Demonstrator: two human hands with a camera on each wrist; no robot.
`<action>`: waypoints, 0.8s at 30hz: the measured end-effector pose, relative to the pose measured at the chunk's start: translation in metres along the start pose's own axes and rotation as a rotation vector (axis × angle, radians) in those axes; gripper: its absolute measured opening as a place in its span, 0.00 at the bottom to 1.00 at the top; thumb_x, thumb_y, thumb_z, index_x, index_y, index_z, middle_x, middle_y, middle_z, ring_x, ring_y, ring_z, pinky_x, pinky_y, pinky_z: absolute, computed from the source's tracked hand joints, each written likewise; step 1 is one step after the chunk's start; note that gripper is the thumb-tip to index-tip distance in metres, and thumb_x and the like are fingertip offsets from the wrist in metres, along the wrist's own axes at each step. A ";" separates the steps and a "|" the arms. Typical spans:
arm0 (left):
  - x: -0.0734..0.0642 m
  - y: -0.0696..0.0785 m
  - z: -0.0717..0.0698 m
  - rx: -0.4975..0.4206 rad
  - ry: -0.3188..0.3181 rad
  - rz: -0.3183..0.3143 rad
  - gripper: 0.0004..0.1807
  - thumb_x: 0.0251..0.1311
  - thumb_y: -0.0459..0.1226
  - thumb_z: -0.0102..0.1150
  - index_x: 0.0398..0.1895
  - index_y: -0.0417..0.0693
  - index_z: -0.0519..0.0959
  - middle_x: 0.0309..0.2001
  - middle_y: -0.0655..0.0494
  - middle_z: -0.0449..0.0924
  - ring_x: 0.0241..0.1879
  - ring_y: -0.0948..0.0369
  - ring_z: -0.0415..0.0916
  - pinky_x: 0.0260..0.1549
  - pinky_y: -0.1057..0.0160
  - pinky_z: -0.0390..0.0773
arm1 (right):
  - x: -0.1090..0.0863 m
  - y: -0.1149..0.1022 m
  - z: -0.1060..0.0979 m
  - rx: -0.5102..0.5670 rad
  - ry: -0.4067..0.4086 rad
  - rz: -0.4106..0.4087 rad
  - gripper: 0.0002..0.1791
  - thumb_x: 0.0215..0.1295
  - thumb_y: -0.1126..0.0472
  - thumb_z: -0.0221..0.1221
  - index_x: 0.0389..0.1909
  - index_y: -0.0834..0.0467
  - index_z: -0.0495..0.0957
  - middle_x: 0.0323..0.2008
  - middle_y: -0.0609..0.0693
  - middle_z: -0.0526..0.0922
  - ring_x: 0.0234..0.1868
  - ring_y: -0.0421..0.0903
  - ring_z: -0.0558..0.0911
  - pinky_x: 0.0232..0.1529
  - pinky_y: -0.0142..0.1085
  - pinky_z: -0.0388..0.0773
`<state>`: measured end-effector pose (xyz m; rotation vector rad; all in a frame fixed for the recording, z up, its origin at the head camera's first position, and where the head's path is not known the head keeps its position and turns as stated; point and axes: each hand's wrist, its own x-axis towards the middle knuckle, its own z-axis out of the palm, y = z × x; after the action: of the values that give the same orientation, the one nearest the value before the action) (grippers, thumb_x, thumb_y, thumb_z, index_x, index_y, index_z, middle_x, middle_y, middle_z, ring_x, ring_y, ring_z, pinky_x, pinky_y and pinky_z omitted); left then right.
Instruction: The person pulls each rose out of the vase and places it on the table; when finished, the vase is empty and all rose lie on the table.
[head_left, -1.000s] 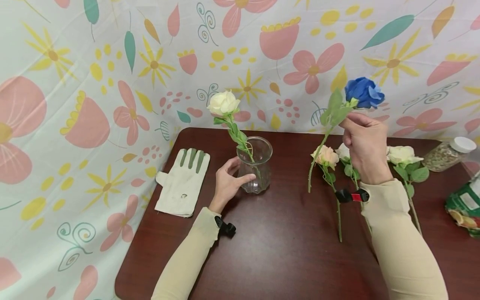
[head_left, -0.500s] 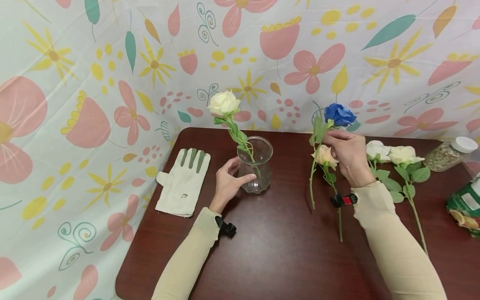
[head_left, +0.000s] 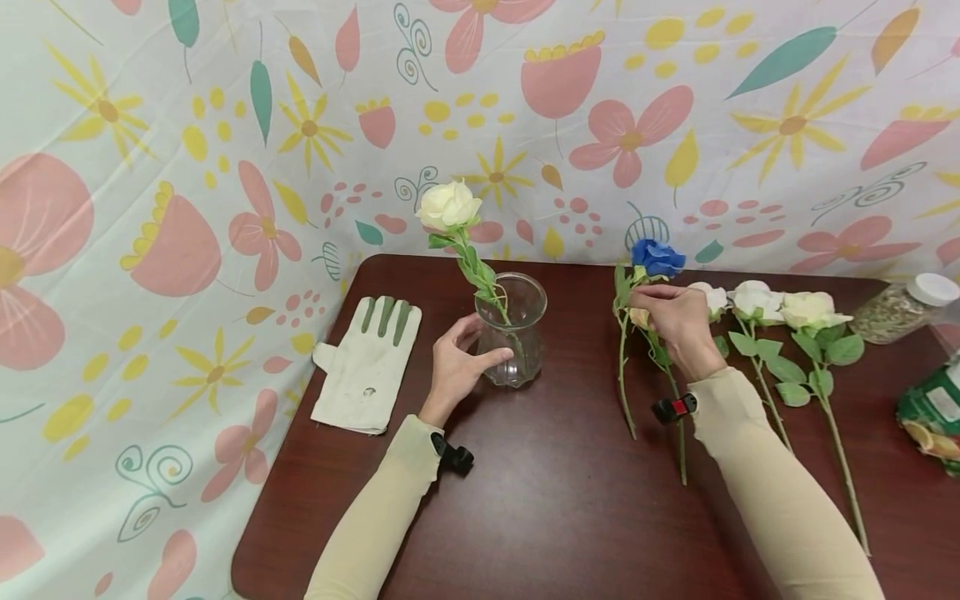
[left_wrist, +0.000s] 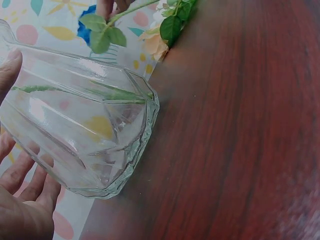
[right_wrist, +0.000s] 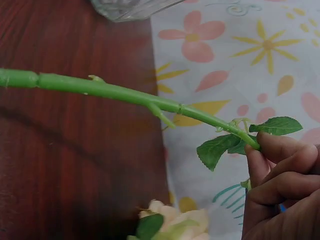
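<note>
My left hand (head_left: 463, 362) holds a clear glass vase (head_left: 525, 367), thumb on the near side and fingers round its left side. One cream-white rose (head_left: 448, 207) leans left in the vase, its green stem showing through the glass. With thumb and fingertips, my right hand (head_left: 678, 321) pinches the stem (right_wrist: 115, 92) of a blue rose (head_left: 658, 258) just below the bloom. That stem hangs down to the left of a peach rose (right_wrist: 175, 220), whose bloom is mostly hidden behind the right hand in the head view.
White roses (head_left: 756, 300) and a cream rose (head_left: 813, 311) lie right of the right hand. A white-capped jar (head_left: 892, 312) and a green package (head_left: 933, 408) stand at far right. A white glove (head_left: 367, 367) lies left of the vase; a flowered cloth (head_left: 300, 225) hangs behind the table (head_left: 540, 500).
My right hand has moved left and down with the blue rose, uncovering the white roses and covering most of the peach one. My left hand and the vase have stayed put.
</note>
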<state>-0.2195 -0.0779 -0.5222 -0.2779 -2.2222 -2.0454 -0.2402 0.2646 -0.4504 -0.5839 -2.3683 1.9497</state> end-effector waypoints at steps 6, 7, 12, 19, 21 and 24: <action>0.000 -0.001 0.000 -0.005 0.001 0.007 0.36 0.52 0.30 0.85 0.67 0.44 0.84 0.62 0.40 0.86 0.67 0.47 0.84 0.74 0.50 0.82 | 0.004 0.012 0.006 -0.079 -0.011 0.025 0.07 0.68 0.56 0.74 0.30 0.40 0.90 0.25 0.31 0.85 0.15 0.32 0.73 0.19 0.27 0.71; 0.000 -0.001 0.000 -0.002 0.001 0.009 0.36 0.52 0.30 0.85 0.67 0.44 0.84 0.62 0.40 0.86 0.67 0.47 0.84 0.74 0.50 0.82 | 0.004 0.014 0.008 -0.085 -0.013 0.029 0.06 0.68 0.56 0.74 0.32 0.41 0.91 0.30 0.34 0.87 0.16 0.32 0.73 0.20 0.27 0.71; 0.000 0.000 0.000 0.004 0.002 0.018 0.36 0.51 0.31 0.86 0.67 0.45 0.84 0.62 0.41 0.87 0.66 0.48 0.84 0.73 0.51 0.83 | 0.008 0.021 0.012 -0.164 -0.033 0.020 0.14 0.68 0.57 0.74 0.50 0.60 0.92 0.69 0.56 0.82 0.15 0.31 0.73 0.19 0.26 0.71; 0.001 0.000 0.000 0.001 -0.002 0.020 0.36 0.51 0.31 0.86 0.67 0.45 0.84 0.62 0.41 0.87 0.66 0.48 0.84 0.73 0.53 0.83 | 0.013 0.028 0.012 -0.298 -0.041 -0.021 0.22 0.66 0.59 0.74 0.55 0.68 0.89 0.31 0.32 0.81 0.16 0.32 0.75 0.21 0.28 0.74; 0.001 0.000 0.000 0.000 -0.002 0.017 0.36 0.51 0.30 0.86 0.67 0.45 0.84 0.62 0.41 0.87 0.66 0.48 0.84 0.73 0.52 0.83 | 0.014 0.029 0.012 -0.356 -0.046 -0.044 0.20 0.66 0.59 0.73 0.54 0.67 0.90 0.32 0.35 0.84 0.17 0.32 0.76 0.23 0.29 0.75; 0.000 0.000 0.000 -0.008 -0.002 0.012 0.36 0.51 0.29 0.85 0.67 0.45 0.84 0.62 0.41 0.87 0.66 0.47 0.83 0.74 0.51 0.82 | 0.014 0.030 0.012 -0.437 -0.054 -0.076 0.18 0.67 0.59 0.72 0.53 0.66 0.91 0.40 0.50 0.89 0.18 0.33 0.77 0.24 0.29 0.77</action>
<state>-0.2196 -0.0778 -0.5226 -0.2932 -2.2087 -2.0488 -0.2480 0.2623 -0.4848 -0.4444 -2.8219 1.4367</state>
